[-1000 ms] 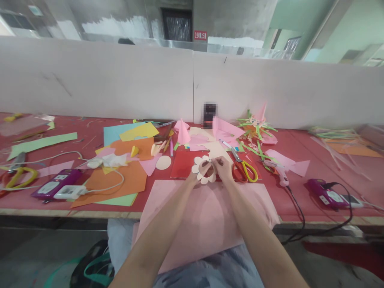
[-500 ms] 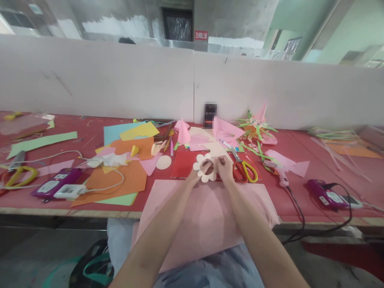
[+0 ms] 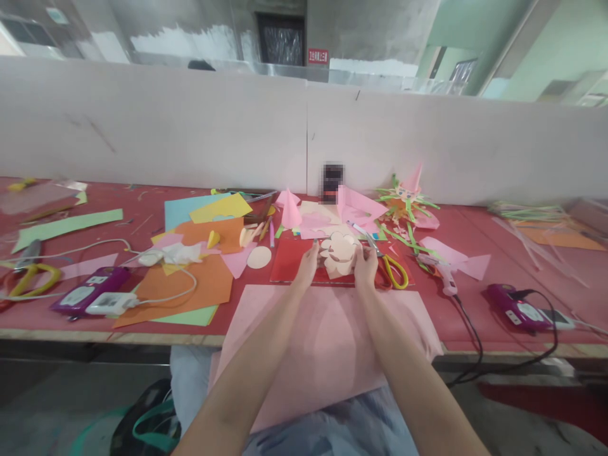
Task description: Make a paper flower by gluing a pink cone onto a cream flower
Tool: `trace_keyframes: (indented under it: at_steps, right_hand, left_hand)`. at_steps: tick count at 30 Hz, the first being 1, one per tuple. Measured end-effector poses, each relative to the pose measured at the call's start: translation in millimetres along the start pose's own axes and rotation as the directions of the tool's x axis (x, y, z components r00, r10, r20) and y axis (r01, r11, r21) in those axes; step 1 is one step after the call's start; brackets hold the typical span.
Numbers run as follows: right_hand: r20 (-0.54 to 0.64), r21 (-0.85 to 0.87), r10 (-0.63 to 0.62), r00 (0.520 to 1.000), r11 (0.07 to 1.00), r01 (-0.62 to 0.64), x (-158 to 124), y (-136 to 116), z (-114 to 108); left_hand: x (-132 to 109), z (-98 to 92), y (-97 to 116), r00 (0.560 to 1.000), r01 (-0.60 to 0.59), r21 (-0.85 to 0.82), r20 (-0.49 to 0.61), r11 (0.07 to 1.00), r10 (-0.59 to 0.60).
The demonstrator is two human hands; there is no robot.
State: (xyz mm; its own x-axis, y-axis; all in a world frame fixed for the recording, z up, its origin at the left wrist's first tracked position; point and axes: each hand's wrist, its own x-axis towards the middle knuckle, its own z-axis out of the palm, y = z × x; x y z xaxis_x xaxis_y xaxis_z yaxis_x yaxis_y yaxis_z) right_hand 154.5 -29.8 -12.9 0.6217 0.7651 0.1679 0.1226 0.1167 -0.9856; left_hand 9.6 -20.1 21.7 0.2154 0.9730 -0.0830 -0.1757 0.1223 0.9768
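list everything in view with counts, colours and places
table: one, red, centre
partition: two panels, white, behind table
sign: one, red, background
cream scalloped paper: count unclear, cream, centre
red mat: one, red, centre
disc: one, cream, left of red mat
scissors: two, red-yellow handles, far left, right of centre
purple boxes: two, purple, near table edge
glue gun: one, pink, right
cone: one, pink, behind red mat
paper figure: one, multicoloured, by partition
loose paper: many, mixed colours, across table
pink sheet: one, pink, foreground
left hand, right hand: two, bare, flanking cream scalloped paper
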Motion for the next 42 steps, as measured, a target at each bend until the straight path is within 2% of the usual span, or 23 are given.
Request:
trace_keyframes:
  at_steps: [6,11,15,19,24,31,34,38,42]
  right_hand:
    - [-0.043,-0.005,0.014,0.999,1.000,-0.014,0.8,-0.1,0.5]
    - [-0.056,0.006,0.022,0.998,1.000,-0.022,0.8,-1.3,0.8]
    - [-0.043,0.093,0.071,0.997,0.993,-0.067,-2.8,-7.5,0.8]
    - [0.057,0.170,0.059,0.997,0.983,-0.067,-10.0,-20.4,-1.0]
    - [0.230,0.079,-0.055,0.972,0.996,0.038,-15.0,-31.9,-2.9]
    - [0.149,0.029,-0.028,0.988,0.999,0.024,-12.0,-26.8,-2.6]
    - [0.146,0.048,-0.035,0.989,0.998,0.029,-11.7,-26.1,-2.7]
    - [0.189,0.133,-0.079,0.979,0.990,0.054,-13.1,-28.5,-1.9]
    - [0.335,0.130,-0.039,0.941,0.991,-0.005,-16.1,-29.5,1.3]
  left_hand:
    - [0.3,2.9,-1.3,0.999,-0.019,0.036,0.042,0.999,0.018]
    - [0.2,2.7,-1.5,0.998,-0.052,0.105,0.022,0.993,0.050]
    - [-1.3,1.9,-0.9,0.994,-0.110,0.159,0.043,0.981,0.105]
    - [-1.0,1.0,-2.6,0.989,-0.144,0.163,0.039,0.976,0.139]
    - [0.2,-0.5,-4.5,0.988,-0.151,0.140,0.007,0.979,0.151]
    - [-3.2,1.8,-1.3,0.987,-0.156,0.146,0.064,0.977,0.148]
    - [-3.4,2.9,0.0,0.988,-0.147,0.136,0.056,0.980,0.141]
    - [0.3,0.2,-2.6,0.988,-0.151,0.110,0.002,0.982,0.151]
    - [4.0,-5.1,-6.0,0.979,-0.177,0.132,-0.082,0.975,0.188]
